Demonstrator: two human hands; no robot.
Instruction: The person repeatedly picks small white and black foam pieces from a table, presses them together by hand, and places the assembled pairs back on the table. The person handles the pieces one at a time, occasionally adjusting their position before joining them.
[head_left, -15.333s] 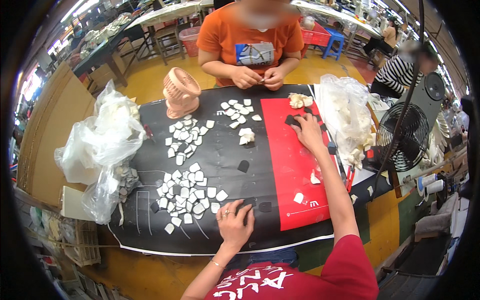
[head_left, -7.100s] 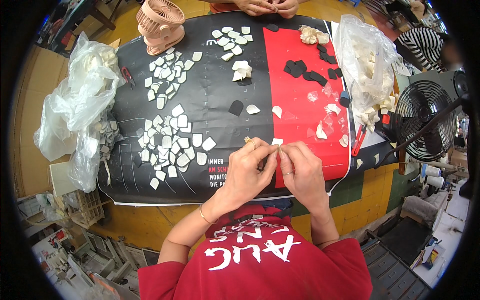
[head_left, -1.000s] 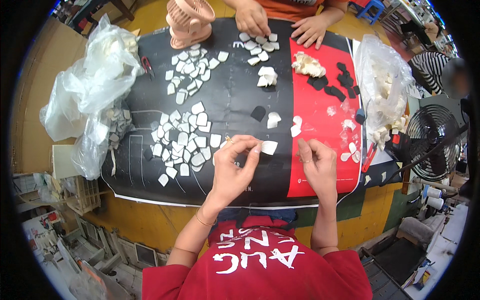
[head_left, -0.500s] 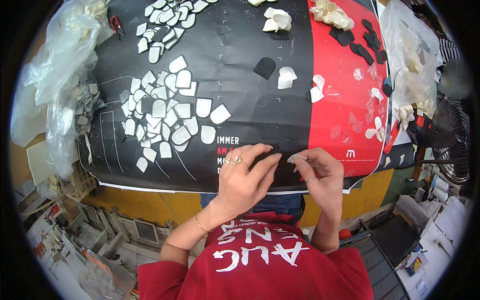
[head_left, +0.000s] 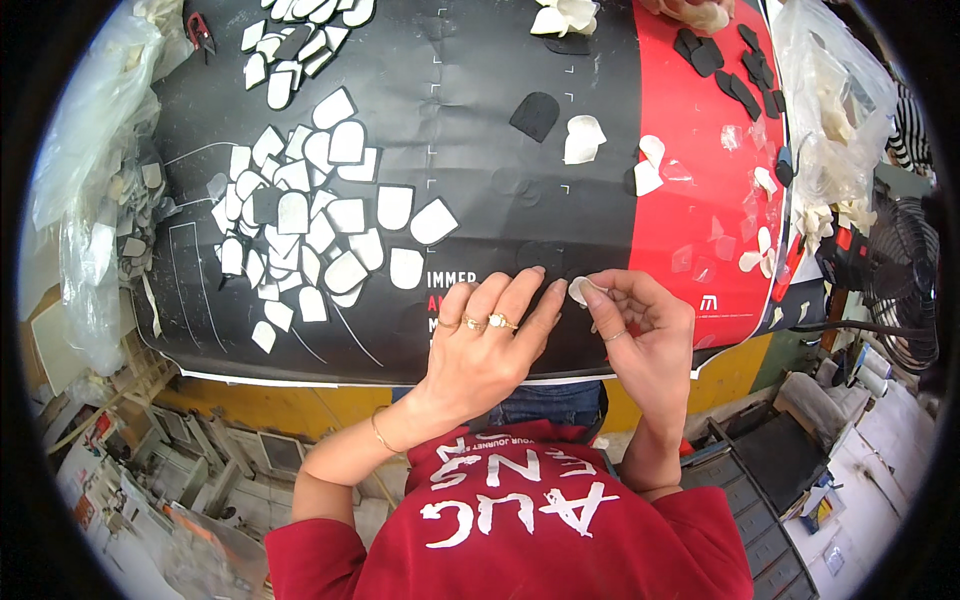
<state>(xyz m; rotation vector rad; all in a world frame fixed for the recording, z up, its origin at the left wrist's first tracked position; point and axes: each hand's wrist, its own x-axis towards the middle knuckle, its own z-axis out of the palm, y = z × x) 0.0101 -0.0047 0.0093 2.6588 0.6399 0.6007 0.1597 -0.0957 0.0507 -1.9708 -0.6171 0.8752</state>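
Observation:
My left hand [head_left: 490, 335] lies palm down near the mat's front edge, fingers stretched forward, nothing visible in its grasp. A faint dark shape [head_left: 543, 256] shows just beyond its fingertips, hardly distinct from the black surface. Right beside it, my right hand [head_left: 645, 320] pinches a small white piece [head_left: 584, 291] between thumb and fingertips. To the left is a loose heap of white, round-ended pieces with black edges [head_left: 345, 215]. Farther off lie a single black piece [head_left: 535, 117] and some curled white pieces [head_left: 584, 140].
The black-and-red mat [head_left: 500, 210] covers the table. Clear plastic bags [head_left: 95, 200] line the left side; another bag [head_left: 835, 110] and a fan [head_left: 900, 270] stand right. Black pieces [head_left: 735, 85] and clear scraps [head_left: 683, 258] lie on the red part. Another person's hand [head_left: 690, 12] shows at the top.
My two hands have come closer together, and the white piece in my right fingers is now near my left fingertips. The view has shifted slightly; another person's hand shows at the top.

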